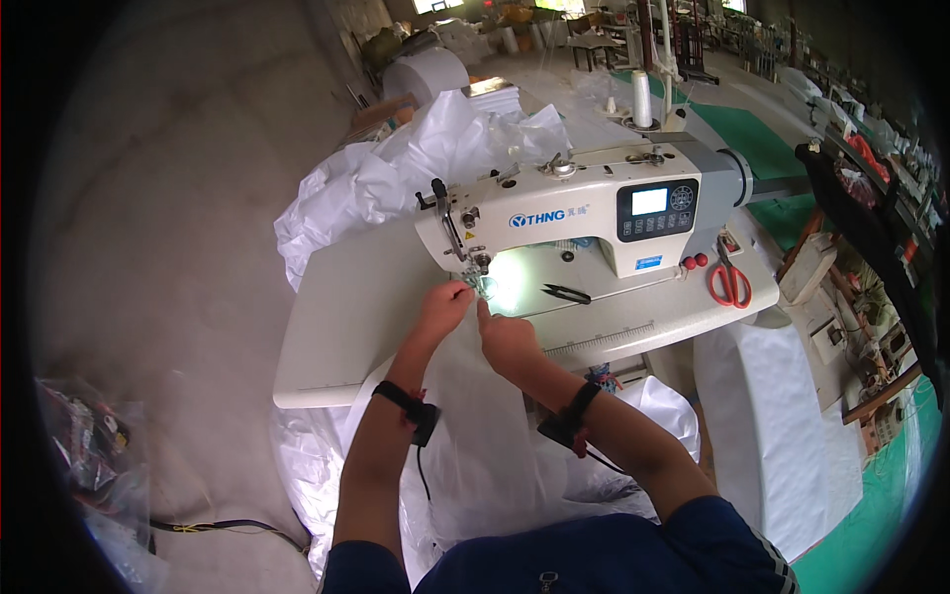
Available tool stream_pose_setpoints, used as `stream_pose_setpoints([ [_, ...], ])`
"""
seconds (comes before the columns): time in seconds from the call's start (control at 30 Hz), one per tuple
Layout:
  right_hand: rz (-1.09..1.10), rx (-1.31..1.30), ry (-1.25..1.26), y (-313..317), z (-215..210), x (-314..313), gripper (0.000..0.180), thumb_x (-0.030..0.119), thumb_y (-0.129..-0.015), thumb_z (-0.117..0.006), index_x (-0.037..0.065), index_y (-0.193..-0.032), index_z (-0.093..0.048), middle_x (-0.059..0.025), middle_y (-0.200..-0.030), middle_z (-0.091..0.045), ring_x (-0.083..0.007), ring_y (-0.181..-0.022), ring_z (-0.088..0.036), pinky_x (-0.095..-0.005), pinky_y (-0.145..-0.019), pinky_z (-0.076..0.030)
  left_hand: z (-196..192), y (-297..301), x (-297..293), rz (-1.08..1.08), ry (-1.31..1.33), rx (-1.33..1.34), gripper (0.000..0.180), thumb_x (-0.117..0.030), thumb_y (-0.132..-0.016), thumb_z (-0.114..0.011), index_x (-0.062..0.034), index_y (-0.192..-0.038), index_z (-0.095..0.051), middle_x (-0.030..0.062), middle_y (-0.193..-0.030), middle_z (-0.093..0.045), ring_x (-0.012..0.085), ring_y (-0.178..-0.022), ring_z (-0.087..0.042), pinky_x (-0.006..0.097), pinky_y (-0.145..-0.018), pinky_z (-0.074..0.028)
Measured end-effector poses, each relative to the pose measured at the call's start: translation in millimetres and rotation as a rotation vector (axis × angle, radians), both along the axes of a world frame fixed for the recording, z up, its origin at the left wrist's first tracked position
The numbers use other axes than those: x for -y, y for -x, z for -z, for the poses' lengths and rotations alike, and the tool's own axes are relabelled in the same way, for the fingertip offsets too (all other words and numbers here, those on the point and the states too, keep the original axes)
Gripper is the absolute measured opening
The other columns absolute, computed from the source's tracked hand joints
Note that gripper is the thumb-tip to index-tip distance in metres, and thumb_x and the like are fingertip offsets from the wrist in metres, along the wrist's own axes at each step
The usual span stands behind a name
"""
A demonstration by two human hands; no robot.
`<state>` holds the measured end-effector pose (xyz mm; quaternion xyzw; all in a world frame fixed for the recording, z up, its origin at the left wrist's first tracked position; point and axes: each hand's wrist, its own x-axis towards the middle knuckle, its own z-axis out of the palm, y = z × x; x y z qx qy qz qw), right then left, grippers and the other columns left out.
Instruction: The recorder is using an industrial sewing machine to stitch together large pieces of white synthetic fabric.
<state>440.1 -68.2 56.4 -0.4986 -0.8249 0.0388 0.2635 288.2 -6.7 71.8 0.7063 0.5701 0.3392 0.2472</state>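
Person seated at a cream desk [336,327] carrying a white industrial sewing machine [584,203] with a dark control panel [657,209] on its front. Both bare hands were up at the needle area [477,267], where the machine's lamp threw a bright patch on the bed. Left hand [442,303] was curled nearly shut, thumb and fingertips pinched together just left of the presser foot; it seemed to grip an edge of the thin white plastic sheet [475,436], though the glare hid the exact hold. Right hand [507,337] lay just beside it, fingers bent, index finger pointing up toward the foot, pressing on the same sheet; whether it pinched anything could not be told. The sheet ran from under the foot, between the two forearms, over the desk's near edge and down into the person's lap. Each wrist wore a black strap with a small dark unit. More crumpled white sheeting [396,168] was heaped behind the machine's left end. Black thread snips [565,293] lay on the machine bed right of the needle; red-handled scissors [729,282] lay further right on the desk, well apart from the hands. A white thread cone [642,99] stood behind the machine.
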Motion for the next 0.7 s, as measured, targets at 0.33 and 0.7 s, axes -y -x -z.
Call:
stream_pose_setpoints([
  [0.33, 0.077, 0.120, 0.129, 16, 40, -35, 0.028, 0.010, -0.081, -0.047, -0.002, -0.105, -0.053, -0.0116, -0.072, -0.065, -0.0267, -0.066, -0.065, -0.0368, -0.055, -0.050, 62, -5, -20, -0.134, -0.321, -0.358, 0.012, -0.020, -0.082, -0.055, -0.0102, -0.088, -0.059, 0.0122, -0.086, -0.060, 0.0316, -0.079, -0.059, 0.042, -0.067, -0.046],
  [0.7, 0.102, -0.056, 0.046, 20, 39, -28, 0.011, 0.008, -0.073, -0.055, 0.003, -0.080, -0.061, -0.0095, -0.071, -0.063, -0.0236, -0.067, -0.065, -0.0336, -0.055, -0.050, 51, -11, 7, 0.148, -0.485, -0.291, 0.026, -0.003, -0.073, -0.059, -0.0024, -0.098, -0.061, 0.0149, -0.106, -0.060, 0.0309, -0.099, -0.056, 0.036, -0.083, -0.047],
])
